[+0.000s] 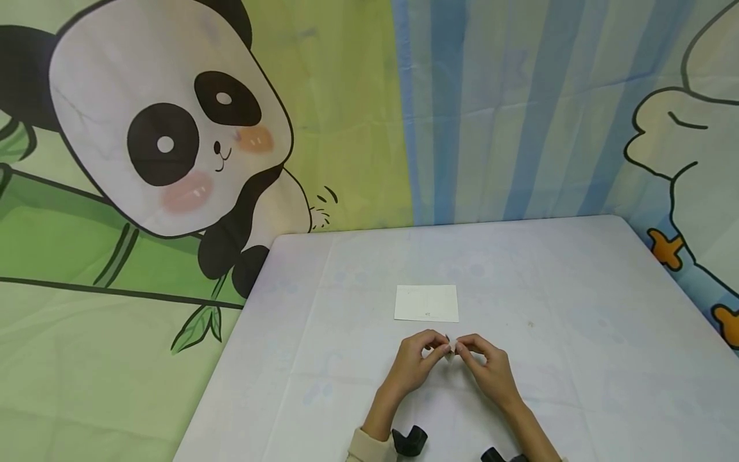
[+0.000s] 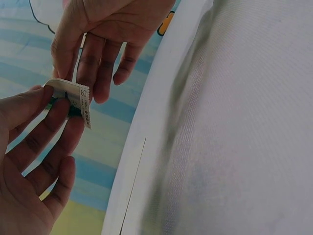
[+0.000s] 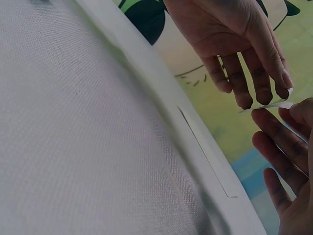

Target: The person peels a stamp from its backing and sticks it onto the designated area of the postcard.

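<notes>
Head, stamp: you have the stamp [image 1: 451,350] between your two hands over the table [image 1: 606,289], apart from the card and nearer you than it is.
Head, left hand: your left hand [image 1: 420,357] has thumb and fingers clamped on the stamp's left side.
Head, right hand: your right hand [image 1: 488,367] meets it from the other side, thumb and fingertips brought together there.
Head, card: the card [image 1: 426,303] lies flat just beyond your fingertips, untouched.
Left wrist, stamp face: you can read "80" beside the toothed edge; the piece looks bent rather than flat, its picture partly hidden by your fingers.
Left wrist, left fingers: the thumb presses against the fingers with the stamp between, the little finger free of it.
Right wrist, stamp edge: you see it nearly edge-on, pale, with a curl at one end; whether that is a fold or a second layer, you cannot tell.
Right wrist, right fingers: thumb and forefinger pinch the near end.
Stamp, progress: lifting looks done; bending or working it seems midway, with finishing that and letting go left.
</notes>
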